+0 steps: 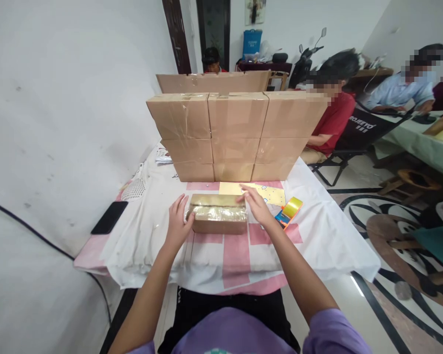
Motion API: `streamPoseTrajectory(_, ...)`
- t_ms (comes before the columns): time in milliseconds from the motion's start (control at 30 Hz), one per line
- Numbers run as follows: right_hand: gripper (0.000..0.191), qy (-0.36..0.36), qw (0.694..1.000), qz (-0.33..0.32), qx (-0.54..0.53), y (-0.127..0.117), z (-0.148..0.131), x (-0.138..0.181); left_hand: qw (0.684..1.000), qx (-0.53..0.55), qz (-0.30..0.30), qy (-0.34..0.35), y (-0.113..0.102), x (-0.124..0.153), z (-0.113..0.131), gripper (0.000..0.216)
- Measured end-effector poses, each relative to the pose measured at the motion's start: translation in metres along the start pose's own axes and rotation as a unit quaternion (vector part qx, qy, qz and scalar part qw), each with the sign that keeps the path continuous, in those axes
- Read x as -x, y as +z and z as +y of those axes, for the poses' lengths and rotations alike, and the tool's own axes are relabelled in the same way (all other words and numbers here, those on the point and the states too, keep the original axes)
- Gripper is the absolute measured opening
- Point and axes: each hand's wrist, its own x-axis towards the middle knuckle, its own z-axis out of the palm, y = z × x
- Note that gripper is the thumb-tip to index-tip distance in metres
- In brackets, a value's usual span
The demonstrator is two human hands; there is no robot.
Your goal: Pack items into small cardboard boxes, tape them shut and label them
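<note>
Seen from above by the person at work, two bare hands rest on a small cardboard box (217, 213) lying on a table (239, 255) covered with a pink and white cloth. The left hand (177, 220) lies flat with its fingers loose against the box's left end, pressing rather than gripping. The right hand (256, 204) reaches across the far right corner, its fingers spread and laid on the top edge, holding nothing. The box lies at the middle of the table, closed, with a band of clear shiny tape across its top and front face, so the sealing looks largely done; the hands appear to be smoothing the tape down. Just right of the right hand lies a roll of yellowish tape in an orange and blue holder (290, 210), set aside on the cloth. Beyond the box lies a yellow sheet of paper (254, 192). At the far edge stands a stacked wall of sealed cardboard boxes (236, 135), three wide and several high, which suggests many are already finished. A black phone (109, 217) lies at the table's left edge. Other people sit in the room beyond, at the right.
</note>
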Motion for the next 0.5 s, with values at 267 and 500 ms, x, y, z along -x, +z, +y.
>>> streamPoseTrajectory(267,0.031,-0.021,0.982,0.146,0.118,-0.022,0.012,0.057,0.97,-0.113,-0.181,0.117,0.006,-0.005,0.047,0.046)
streamPoseTrajectory(500,0.053,0.218,0.851,0.459,-0.133,-0.066,0.101,0.101,0.956,-0.208,-0.2,0.057,0.027,-0.01,0.079,0.055)
